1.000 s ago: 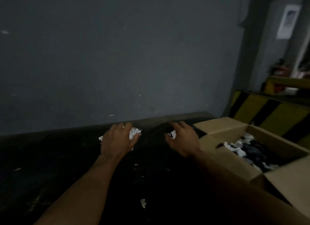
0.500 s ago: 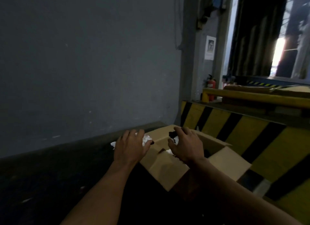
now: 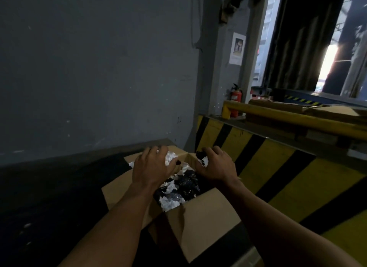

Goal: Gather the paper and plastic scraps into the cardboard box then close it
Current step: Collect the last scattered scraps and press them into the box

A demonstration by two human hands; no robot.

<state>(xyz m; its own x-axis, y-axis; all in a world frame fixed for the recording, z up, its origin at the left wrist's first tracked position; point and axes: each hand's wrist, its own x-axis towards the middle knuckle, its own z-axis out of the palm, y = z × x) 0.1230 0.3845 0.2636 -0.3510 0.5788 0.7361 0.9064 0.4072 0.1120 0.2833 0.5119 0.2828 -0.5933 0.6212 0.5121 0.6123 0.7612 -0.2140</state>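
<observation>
Holding scraps over the open box [image 3: 200, 223].
Left hand [image 3: 152, 169] has its grip closed on white paper [image 3: 170, 159]; right hand [image 3: 215, 168] clutches black-and-white scraps [image 3: 203, 159]. More scraps [image 3: 178, 191] lie inside the box.

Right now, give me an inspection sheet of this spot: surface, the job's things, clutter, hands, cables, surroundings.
Surface: dark floor, dim, a few pale flecks.
Job's things: cardboard box open, flaps up, holding white and black scraps.
Clutter: flattened cardboard on the ledge behind the yellow rail.
Hands: left hand over the box with a grip on white paper; right hand over the box with a grip on black and white scraps.
Cables: nothing seen.
Surroundings: grey wall, yellow-black striped barrier, red fire extinguisher, posted notice, open doorway.
</observation>
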